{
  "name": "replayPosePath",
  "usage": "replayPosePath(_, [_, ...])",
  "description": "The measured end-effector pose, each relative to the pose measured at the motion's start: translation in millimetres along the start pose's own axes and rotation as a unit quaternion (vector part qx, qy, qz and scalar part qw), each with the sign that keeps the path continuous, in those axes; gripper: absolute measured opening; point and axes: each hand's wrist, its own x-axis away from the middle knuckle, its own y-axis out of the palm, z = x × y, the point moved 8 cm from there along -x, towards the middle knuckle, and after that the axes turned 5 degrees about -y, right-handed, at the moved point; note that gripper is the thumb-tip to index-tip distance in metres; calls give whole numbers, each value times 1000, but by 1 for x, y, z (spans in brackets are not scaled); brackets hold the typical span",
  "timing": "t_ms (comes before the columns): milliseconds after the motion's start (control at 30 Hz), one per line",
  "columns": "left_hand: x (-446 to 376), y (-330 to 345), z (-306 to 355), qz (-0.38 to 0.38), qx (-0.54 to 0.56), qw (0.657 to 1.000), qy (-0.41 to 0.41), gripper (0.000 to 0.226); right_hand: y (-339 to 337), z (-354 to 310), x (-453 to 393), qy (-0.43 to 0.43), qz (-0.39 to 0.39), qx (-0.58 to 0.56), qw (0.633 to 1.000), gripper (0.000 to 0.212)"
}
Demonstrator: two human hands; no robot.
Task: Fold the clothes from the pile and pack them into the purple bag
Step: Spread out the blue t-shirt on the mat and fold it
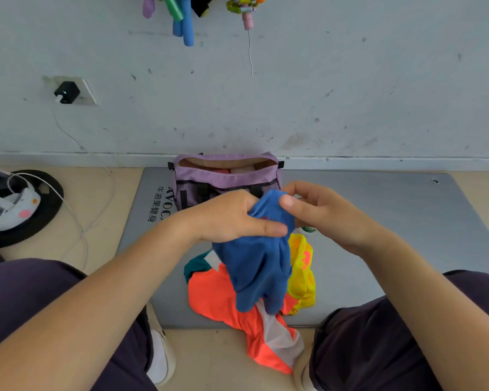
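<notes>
Both hands, left hand [232, 215] and right hand [322, 210], pinch a crumpled blue cloth garment [257, 266] above the clothes pile [223, 294]; behind, an unzipped purple fabric bag [226, 179] holds pink folded items [232, 170].

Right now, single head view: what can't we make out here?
- Purple bag front: hidden by both hands and the blue garment; the contents sit too deep in shadow to identify.
- Blue garment's type: bunched up in the left hand and right hand.
- Pile underneath: the orange garment and yellow garment are partly covered by the blue one.
- Hanging items on the wall: cut off by the top edge.
</notes>
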Motion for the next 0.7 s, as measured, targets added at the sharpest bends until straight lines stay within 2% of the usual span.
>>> replayPosePath(100, [7,-25,9,93,81,992,40,19,3,-1,1,-12,-52,15,998,59])
replayPosePath(233, [14,-50,5,171,94,979,65,20,4,6,-1,5,-65,34,997,64])
replayPosePath(333, [15,-68,-10,242,98,964,43,23,1,13,-1,27,-78,42,996,54])
replayPosePath(467, [19,-83,-27,321,167,932,16,21,0,22,0,52,-95,52,993,32])
replayPosePath(600, [24,-90,-32,356,206,911,26,21,-6,27,-1,55,-95,63,992,26])
replayPosePath(700, [22,-91,-38,359,217,908,16,21,-9,32,-2,59,-104,87,989,13])
